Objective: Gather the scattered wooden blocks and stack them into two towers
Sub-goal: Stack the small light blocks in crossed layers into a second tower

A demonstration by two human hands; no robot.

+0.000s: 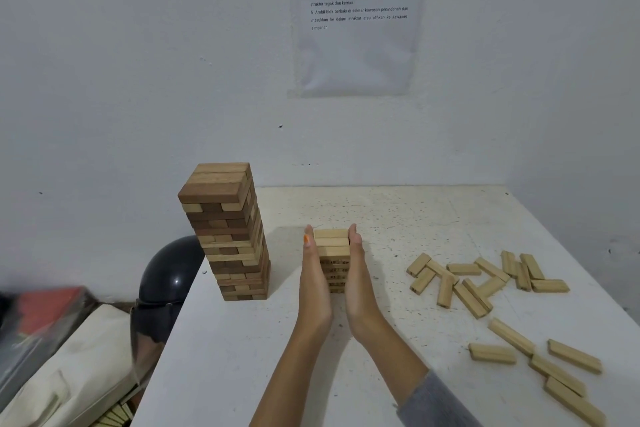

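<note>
Head view: a white table [225,357] stands in a corner against white walls. A tall tower [228,236] of mixed dark and pale blocks stands near the table's left edge. Just to its right, apart from it, stands a short tower [331,243] of pale blocks, about half as high.

The left hand [313,274] lies flat against the short tower's left side and the right hand [358,274] flat against its right side. Both have straight fingers pointing away from the person, pressing the stack between the palms; neither curls round a block. A grey sleeve [433,402] covers the right forearm.

Loose blocks [485,279] lie scattered on the table's right half, well apart from both towers, some overlapping. A second group [554,367] lies nearer the front right corner.

A printed sheet [360,21] hangs on the wall above. Left of the table, lower down, are a dark shiny dome [173,270] and a cream cloth bag [79,367]. A few more pale blocks [114,416] show at the bottom left, below the table edge.
</note>
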